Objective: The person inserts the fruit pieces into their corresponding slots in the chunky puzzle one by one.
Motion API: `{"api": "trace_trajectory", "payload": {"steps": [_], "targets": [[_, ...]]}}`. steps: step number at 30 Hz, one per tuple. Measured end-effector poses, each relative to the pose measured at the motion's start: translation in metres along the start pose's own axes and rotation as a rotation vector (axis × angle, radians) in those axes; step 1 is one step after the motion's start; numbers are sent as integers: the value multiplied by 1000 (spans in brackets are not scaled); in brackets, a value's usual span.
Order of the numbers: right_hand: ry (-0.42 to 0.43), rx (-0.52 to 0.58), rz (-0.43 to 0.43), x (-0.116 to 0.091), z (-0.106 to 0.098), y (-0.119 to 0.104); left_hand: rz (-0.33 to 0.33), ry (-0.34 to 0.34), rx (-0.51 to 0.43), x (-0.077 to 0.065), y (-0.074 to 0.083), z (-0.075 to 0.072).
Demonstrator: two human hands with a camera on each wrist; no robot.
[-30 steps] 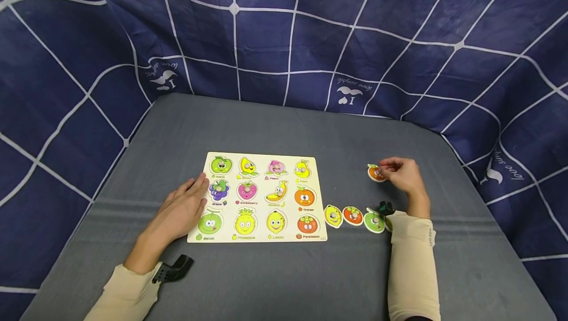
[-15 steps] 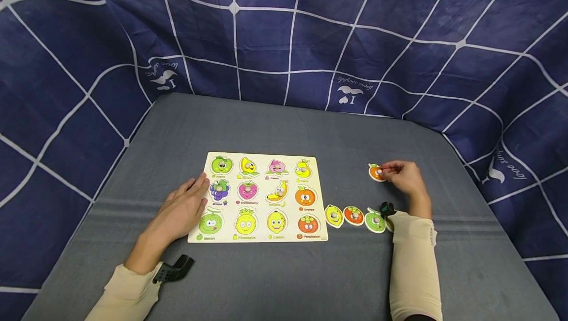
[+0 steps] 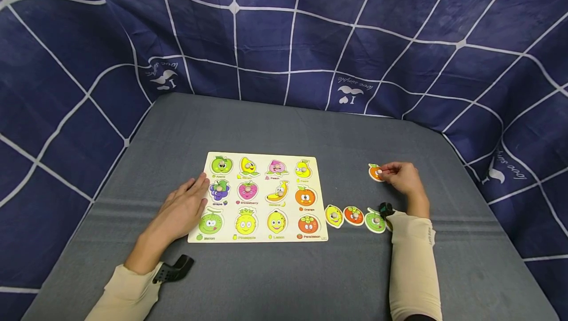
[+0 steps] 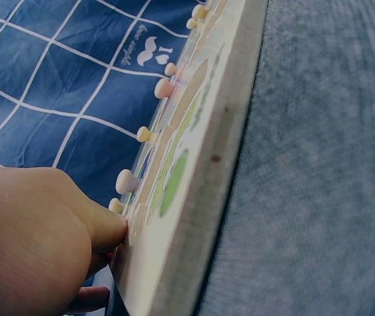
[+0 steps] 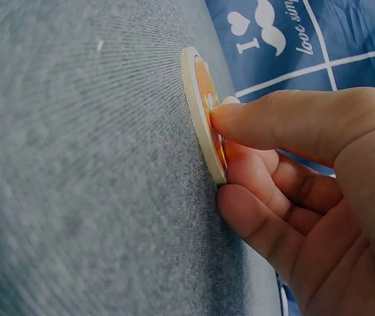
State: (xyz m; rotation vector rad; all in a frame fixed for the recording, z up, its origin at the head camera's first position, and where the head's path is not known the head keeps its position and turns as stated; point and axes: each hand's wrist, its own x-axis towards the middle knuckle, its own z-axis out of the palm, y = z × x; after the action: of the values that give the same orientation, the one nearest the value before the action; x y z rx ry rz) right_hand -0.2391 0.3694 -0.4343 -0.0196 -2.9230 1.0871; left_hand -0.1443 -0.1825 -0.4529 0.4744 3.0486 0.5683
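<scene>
My right hand point(image 3: 401, 175) pinches the orange puzzle piece point(image 3: 374, 173) by its small knob, thumb on one side. In the right wrist view the orange piece point(image 5: 200, 105) stands with its rim right at the cloth, other fingers curled beside it. My left hand point(image 3: 184, 205) lies with straight fingers along the left edge of the fruit puzzle board point(image 3: 262, 215). Knobs stick up from the board's apple, grape, strawberry and other pieces in the upper rows. The bottom row shows flat prints without knobs. In the left wrist view the thumb touches the board point(image 4: 200, 217).
A lemon piece point(image 3: 334, 216), a persimmon piece point(image 3: 353, 216) and a melon piece point(image 3: 374, 221) lie in a row right of the board. Another piece is mostly hidden behind the right wrist strap. A blue checked curtain point(image 3: 262, 35) surrounds the grey table point(image 3: 266, 281).
My right hand has lowered very slightly at the orange piece, and its knob shows more. The left hand and the board keep their place.
</scene>
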Motion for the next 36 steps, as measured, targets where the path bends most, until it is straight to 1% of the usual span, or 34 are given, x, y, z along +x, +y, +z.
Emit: {"api": "trace_trajectory", "payload": {"steps": [9,20,28,36], "targets": [[-2,-16,6,-1,0,-2,16,15,4,0,0,1],[5,-44,14,-1,0,-4,7,7,7,-1,0,0],[13,-61,-6,0,1,-8,8,10,10,0,0,0],[16,-54,-14,-1,5,-12,8,9,6,-1,1,-1]]}}
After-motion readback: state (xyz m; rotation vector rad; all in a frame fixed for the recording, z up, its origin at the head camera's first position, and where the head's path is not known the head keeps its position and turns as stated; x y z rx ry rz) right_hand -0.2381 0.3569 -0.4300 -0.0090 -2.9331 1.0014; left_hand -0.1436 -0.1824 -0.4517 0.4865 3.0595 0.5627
